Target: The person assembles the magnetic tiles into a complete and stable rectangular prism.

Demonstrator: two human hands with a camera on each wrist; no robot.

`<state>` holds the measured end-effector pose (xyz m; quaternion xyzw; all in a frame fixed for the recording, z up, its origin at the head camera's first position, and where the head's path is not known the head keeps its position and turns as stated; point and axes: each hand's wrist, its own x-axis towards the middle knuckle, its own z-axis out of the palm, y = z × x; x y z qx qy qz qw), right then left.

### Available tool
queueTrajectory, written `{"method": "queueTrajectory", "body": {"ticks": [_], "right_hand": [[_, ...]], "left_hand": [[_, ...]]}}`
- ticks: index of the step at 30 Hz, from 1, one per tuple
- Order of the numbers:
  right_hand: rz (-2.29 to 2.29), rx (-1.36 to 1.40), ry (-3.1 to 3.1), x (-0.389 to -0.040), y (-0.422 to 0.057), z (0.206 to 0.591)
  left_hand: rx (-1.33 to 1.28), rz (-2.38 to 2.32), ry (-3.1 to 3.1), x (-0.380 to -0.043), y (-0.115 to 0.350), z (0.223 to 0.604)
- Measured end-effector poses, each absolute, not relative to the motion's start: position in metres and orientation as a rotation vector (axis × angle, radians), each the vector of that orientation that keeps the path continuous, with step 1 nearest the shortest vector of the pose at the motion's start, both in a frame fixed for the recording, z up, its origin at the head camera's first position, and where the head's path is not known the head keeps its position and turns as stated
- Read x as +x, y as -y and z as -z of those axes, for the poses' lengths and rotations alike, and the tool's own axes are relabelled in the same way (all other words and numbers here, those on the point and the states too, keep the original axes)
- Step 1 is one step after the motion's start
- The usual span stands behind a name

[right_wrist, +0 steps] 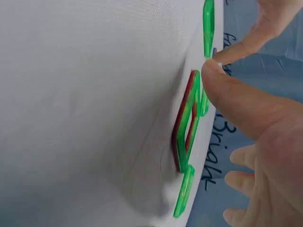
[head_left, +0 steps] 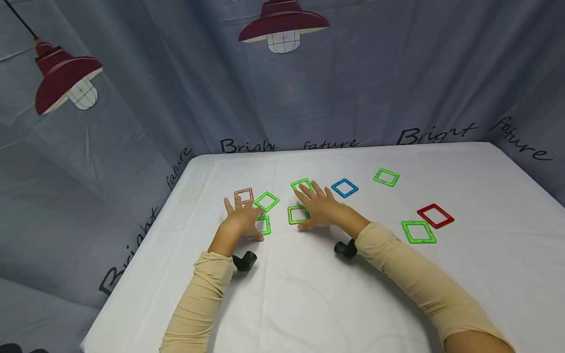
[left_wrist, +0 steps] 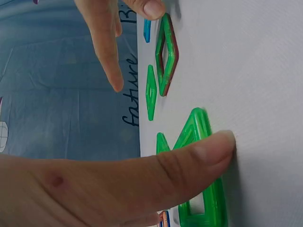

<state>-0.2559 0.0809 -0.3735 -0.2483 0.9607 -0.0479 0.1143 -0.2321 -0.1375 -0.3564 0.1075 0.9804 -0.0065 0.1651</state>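
Square, open-centred plastic tiles lie flat on a white cloth. My left hand (head_left: 237, 221), fingers spread, is over a green tile (head_left: 268, 225), and its thumb overlaps that tile in the left wrist view. Just beyond its fingertips are an orange tile (head_left: 236, 196) and a green tile (head_left: 272, 195) turned cornerwise. My right hand (head_left: 324, 208) has its fingers extended above a green tile stacked on a red one (right_wrist: 181, 142), with the thumb tip close to the stack. Another green tile (head_left: 302, 180) sits partly hidden behind the right fingers.
A blue tile (head_left: 351, 183) and a green tile (head_left: 390, 172) lie farther back. To the right, a red tile (head_left: 445, 212) nearly meets a green tile (head_left: 423, 241). Black wrist cameras (head_left: 245, 261) sit below both wrists. A grey printed curtain (head_left: 353, 88) hangs behind the table.
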Motion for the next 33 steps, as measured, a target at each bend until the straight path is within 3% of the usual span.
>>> {"method": "queueTrajectory", "body": {"ticks": [16, 33], "right_hand": [[0.044, -0.756, -2.776, -0.258, -0.066, 0.38], [0.026, -0.877, -2.832, -0.227, -0.084, 0.375]], "left_hand": [[0.376, 0.048, -2.825, -0.232, 0.132, 0.362], [0.643, 0.032, -2.892, -0.228, 0.122, 0.364]]}}
